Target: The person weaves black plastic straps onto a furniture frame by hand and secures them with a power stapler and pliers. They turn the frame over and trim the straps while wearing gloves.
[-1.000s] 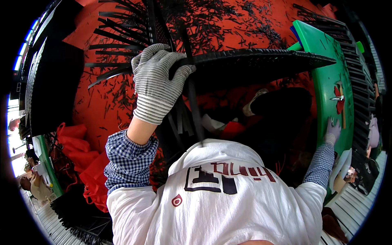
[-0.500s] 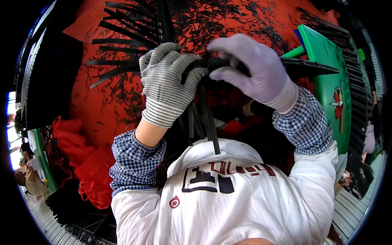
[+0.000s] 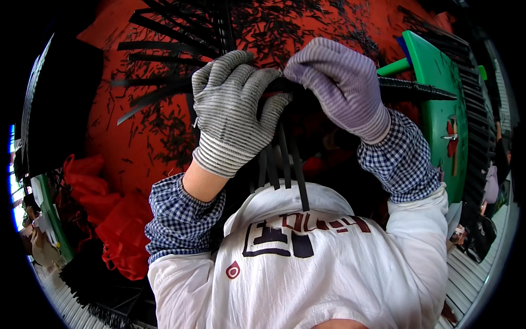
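Observation:
My left hand (image 3: pixel 235 109), in a grey striped knit glove, grips a bundle of long black strips (image 3: pixel 285 159) whose loose ends hang down toward my white shirt. My right hand (image 3: pixel 339 82), in a paler lilac striped glove, closes on the same bundle just beside the left, fingertips touching it. From under my right hand a long black toothed bar (image 3: pixel 416 88) runs right. More black strips (image 3: pixel 164 55) fan out to the upper left over a red surface (image 3: pixel 137 142).
A green plastic stand (image 3: pixel 444 104) sits at the right with black strips stacked along its far side. Black offcuts litter the red surface. Red cloth bags (image 3: pixel 115 230) lie at lower left, beside a dark pile. Other people show at both edges.
My right hand came in from the green stand at the right and now grips the black bundle beside my left hand. The bundle sits closer to my chest.

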Tool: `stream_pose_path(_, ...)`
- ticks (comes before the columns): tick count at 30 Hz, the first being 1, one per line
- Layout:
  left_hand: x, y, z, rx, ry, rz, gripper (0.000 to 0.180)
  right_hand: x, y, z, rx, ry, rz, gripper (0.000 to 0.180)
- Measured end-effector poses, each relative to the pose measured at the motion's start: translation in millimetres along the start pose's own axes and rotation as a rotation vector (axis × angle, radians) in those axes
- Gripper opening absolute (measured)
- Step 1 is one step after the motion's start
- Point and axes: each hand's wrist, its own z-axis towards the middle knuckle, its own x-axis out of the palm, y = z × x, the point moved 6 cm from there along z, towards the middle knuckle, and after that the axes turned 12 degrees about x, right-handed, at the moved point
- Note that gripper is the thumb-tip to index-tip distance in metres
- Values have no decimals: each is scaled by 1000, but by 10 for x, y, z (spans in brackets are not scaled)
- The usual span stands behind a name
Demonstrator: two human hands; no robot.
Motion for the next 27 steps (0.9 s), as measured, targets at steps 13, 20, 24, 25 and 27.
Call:
stream_pose_path(13, -13, -140, 335, 119, 182, 71, 22, -1094, -844, -646, 46, -450, -710, 28)
stream_pose_path(20, -30, -151, 398, 174, 177, 83, 17, -1031, -932, -458, 34, -538, -549, 28)
stream_pose_path(24, -36, -255, 291, -47, 169, 63, 18, -1009, -1144, -123, -31, -473, -462, 31)
stream_pose_path(25, -62, -303, 340, -84, 164, 83, 18, -1015, -1177, -5, -50, -466, -439, 36)
stream_pose_path(27, 37, -365, 410, -94, 174, 89, 17, -1105, -1286, 84, -80, -443, -446, 38)
